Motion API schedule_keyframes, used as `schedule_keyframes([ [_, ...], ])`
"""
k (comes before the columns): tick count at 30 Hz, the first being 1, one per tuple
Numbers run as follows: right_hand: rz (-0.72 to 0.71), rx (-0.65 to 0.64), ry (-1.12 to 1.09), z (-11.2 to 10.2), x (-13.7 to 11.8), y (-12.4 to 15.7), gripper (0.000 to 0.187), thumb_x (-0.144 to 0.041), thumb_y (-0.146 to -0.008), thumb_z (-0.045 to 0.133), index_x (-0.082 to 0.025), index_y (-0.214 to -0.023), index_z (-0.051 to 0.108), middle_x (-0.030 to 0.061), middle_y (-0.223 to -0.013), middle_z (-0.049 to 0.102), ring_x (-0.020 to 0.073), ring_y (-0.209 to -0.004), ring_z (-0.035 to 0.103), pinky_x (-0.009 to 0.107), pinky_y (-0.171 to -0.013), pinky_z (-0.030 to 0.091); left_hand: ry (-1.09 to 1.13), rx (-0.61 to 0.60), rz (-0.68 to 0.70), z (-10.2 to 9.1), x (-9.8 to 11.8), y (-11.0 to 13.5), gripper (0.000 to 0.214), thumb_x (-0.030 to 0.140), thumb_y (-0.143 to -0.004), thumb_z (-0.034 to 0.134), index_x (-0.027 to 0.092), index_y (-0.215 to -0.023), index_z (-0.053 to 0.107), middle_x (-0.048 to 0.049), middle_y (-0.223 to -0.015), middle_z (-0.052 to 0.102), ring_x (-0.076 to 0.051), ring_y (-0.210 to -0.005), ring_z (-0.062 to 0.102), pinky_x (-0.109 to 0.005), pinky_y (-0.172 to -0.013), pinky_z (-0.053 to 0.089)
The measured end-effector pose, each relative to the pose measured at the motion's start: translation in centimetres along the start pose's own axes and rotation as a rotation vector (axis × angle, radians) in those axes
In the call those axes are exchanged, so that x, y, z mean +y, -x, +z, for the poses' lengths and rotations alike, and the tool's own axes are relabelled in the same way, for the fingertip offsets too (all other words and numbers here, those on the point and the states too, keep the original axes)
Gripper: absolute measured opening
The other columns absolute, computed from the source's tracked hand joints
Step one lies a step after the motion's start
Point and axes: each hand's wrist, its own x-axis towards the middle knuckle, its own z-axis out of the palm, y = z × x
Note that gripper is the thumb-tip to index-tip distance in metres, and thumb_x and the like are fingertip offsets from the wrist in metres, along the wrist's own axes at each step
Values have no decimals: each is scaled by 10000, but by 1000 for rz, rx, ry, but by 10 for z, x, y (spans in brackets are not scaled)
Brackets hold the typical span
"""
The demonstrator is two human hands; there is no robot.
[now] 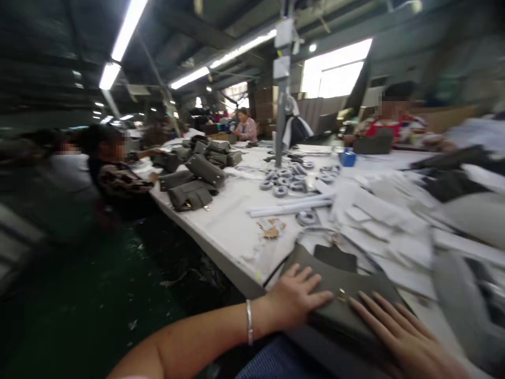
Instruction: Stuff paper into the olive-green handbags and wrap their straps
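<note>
My right hand [410, 334] and left hand [294, 297], fingers splayed flat, are on the dark bag [333, 276], metal clasp [342, 295] already on, remaining work unclear.

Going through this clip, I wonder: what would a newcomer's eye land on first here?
Probably the left hand and right hand, fingers spread on a dark grey bag with a gold-coloured clasp, at the near edge of the white table. Next, likely the heap of dark bags farther along the table's left side, and the grey rolls near the post.
</note>
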Motion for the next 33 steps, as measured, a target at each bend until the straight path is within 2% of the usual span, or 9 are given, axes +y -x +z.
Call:
schedule_keyframes([
  [3,45,-141,148,-12,-20,7,783,-24,-742,476,-291,-1476,417,51,-1458,518,284,-1300,529,489,-1052,452,37,5,-33,21,0,5,480,212,-973,451,315,-1441,425,-64,-1464,510,-261,-1359,460,-485,-1124,365],
  [8,93,-149,176,9,-34,14,651,-33,-866,448,-247,-1479,404,55,-1482,487,284,-1357,464,505,-1090,440,-11,67,9,53,1,19,589,118,-936,498,323,-1473,366,-55,-1494,471,-279,-1363,452,-492,-1075,444],
  [12,86,-185,120,16,-26,18,623,-13,-873,440,-226,-1458,434,61,-1455,519,268,-1333,496,484,-1069,478,-4,38,46,60,-11,6,582,103,-933,496,319,-1462,387,-53,-1473,498,-262,-1328,496,-470,-1055,472],
  [16,157,-298,47,3,-15,7,641,9,-843,444,-232,-1437,468,61,-1427,550,258,-1292,542,462,-1050,496,25,21,69,57,-21,-10,588,67,-923,469,320,-1450,409,-34,-1451,527,-232,-1307,523,-439,-1067,463],
  [19,213,-367,-81,-11,-19,6,688,-101,-836,539,-278,-1485,395,58,-1519,436,260,-1388,425,475,-1126,406,32,63,73,55,-14,-7,683,38,-878,474,333,-1481,353,-42,-1487,484,-251,-1347,477,-453,-1073,454],
  [22,261,-405,-203,-18,-31,9,808,-345,-797,677,-325,-1519,316,58,-1610,241,306,-1469,253,533,-1183,275,69,93,111,59,-4,-1,738,246,-848,623,353,-1505,303,-104,-1601,263,-356,-1426,337,-554,-1088,401],
  [24,319,-394,-252,-18,-37,9,814,-460,-801,681,-341,-1518,315,55,-1614,228,315,-1478,224,551,-1191,232,93,143,172,66,0,-5,783,346,-813,685,363,-1501,314,-104,-1614,225,-381,-1429,319,-570,-1098,374],
  [29,362,-302,-394,-25,-24,-7,557,-510,-885,600,-264,-1382,551,69,-1428,552,259,-1353,472,439,-1148,353,38,273,217,82,3,-23,722,366,-846,659,382,-1490,335,-85,-1567,356,-322,-1387,411,-505,-1143,319],
  [33,442,-93,-380,-56,31,-33,294,-358,-987,494,-215,-1098,726,50,-1101,745,162,-1060,677,277,-975,502,-3,335,204,87,1,-25,680,319,-851,630,377,-1477,371,-91,-1510,449,-298,-1355,462,-486,-1172,270],
])
